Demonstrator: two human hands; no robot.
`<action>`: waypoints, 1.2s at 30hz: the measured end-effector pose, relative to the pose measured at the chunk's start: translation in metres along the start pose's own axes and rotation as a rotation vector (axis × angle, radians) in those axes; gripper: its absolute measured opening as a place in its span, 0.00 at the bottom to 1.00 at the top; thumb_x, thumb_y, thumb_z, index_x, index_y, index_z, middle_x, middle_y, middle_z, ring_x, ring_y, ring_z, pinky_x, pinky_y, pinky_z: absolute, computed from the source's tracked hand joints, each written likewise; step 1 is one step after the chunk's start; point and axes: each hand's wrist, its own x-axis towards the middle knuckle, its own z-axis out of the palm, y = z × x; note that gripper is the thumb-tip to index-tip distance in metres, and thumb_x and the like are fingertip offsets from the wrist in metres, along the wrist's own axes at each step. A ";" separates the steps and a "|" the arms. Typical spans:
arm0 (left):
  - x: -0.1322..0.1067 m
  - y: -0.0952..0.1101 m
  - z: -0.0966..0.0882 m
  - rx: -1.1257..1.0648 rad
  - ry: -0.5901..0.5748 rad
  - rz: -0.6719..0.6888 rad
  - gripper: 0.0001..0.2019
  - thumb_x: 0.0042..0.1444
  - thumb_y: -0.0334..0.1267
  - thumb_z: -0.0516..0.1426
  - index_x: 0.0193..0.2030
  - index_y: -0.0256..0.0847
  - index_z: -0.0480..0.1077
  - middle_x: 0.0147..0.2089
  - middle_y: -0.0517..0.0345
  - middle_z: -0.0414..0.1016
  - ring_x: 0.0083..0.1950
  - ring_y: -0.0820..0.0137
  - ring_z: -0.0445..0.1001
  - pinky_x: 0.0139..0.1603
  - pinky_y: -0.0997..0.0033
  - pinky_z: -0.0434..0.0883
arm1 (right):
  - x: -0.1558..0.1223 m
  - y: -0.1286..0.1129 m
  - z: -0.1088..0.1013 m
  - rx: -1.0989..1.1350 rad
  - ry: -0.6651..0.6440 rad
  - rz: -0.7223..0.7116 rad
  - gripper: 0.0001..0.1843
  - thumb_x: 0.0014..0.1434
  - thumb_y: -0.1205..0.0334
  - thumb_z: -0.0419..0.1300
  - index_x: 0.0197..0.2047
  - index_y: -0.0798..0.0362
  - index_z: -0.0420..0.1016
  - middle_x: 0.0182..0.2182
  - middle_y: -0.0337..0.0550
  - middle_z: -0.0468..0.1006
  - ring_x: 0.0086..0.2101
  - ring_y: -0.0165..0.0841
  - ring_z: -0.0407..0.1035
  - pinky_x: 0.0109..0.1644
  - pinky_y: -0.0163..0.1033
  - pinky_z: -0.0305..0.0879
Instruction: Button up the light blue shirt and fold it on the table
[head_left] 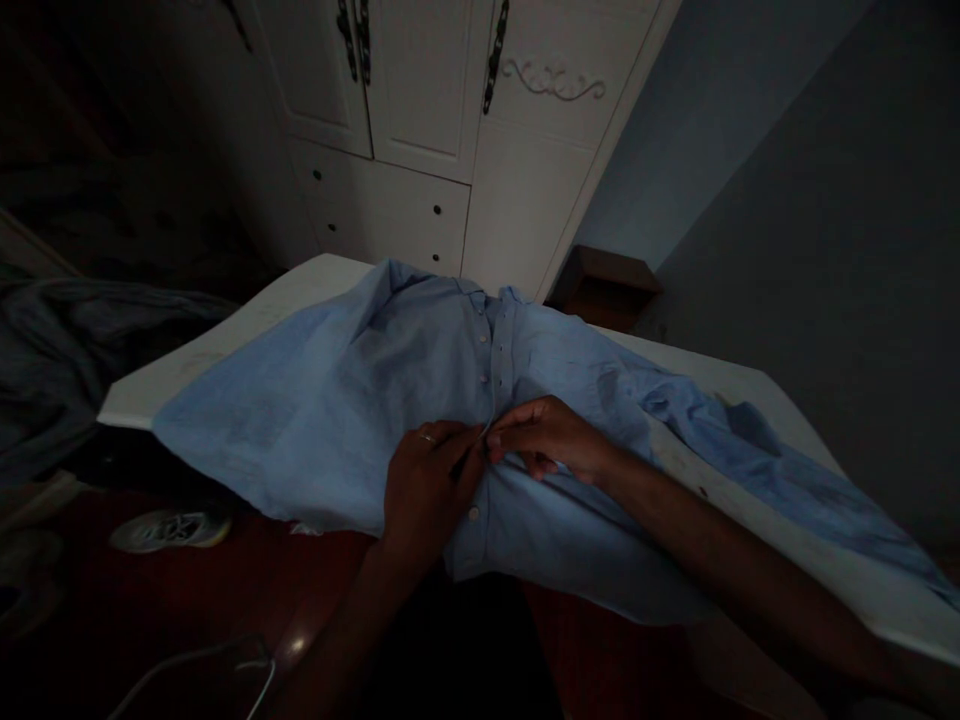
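A light blue button-up shirt (pixel 330 400) lies spread front-up on a white table (pixel 300 285), collar toward the far side, one sleeve trailing to the right. Both hands meet at the button placket, about halfway down the shirt. My left hand (pixel 426 487), with a ring on one finger, pinches the left edge of the placket. My right hand (pixel 551 437) pinches the right edge against it. Several white buttons show in a line above the hands, and one below them.
A white wardrobe (pixel 450 110) with dark handles and drawers stands behind the table. A small brown stand (pixel 607 285) sits to its right. Dark cloth is heaped at the left. A pale shoe (pixel 169 530) and a white cable (pixel 225 660) lie on the reddish floor.
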 end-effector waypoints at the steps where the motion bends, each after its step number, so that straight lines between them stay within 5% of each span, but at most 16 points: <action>1: 0.000 0.000 0.000 -0.001 -0.008 -0.003 0.10 0.63 0.35 0.55 0.45 0.41 0.77 0.39 0.54 0.80 0.41 0.65 0.77 0.42 0.62 0.73 | 0.000 -0.001 0.000 0.011 -0.008 -0.001 0.11 0.50 0.58 0.68 0.33 0.57 0.82 0.27 0.41 0.82 0.12 0.19 0.59 0.11 0.27 0.45; 8: 0.002 -0.002 -0.002 -0.069 0.004 -0.024 0.08 0.61 0.36 0.57 0.43 0.43 0.77 0.39 0.55 0.81 0.40 0.66 0.78 0.44 0.63 0.75 | 0.002 -0.002 0.003 0.045 0.030 -0.046 0.09 0.49 0.60 0.67 0.30 0.57 0.80 0.25 0.39 0.82 0.11 0.17 0.53 0.11 0.26 0.45; 20: 0.002 -0.003 -0.003 -0.092 0.001 -0.172 0.11 0.58 0.39 0.60 0.47 0.42 0.76 0.41 0.54 0.82 0.41 0.64 0.80 0.43 0.60 0.77 | 0.003 -0.002 0.007 0.076 0.055 -0.006 0.02 0.50 0.67 0.65 0.30 0.57 0.76 0.23 0.37 0.80 0.13 0.21 0.64 0.11 0.24 0.54; 36: -0.003 -0.003 0.001 -0.038 0.040 0.012 0.15 0.62 0.37 0.56 0.55 0.42 0.68 0.39 0.55 0.79 0.40 0.67 0.77 0.45 0.64 0.76 | 0.002 -0.008 0.004 0.044 -0.020 0.070 0.03 0.52 0.67 0.65 0.30 0.58 0.76 0.25 0.39 0.82 0.14 0.23 0.68 0.11 0.25 0.53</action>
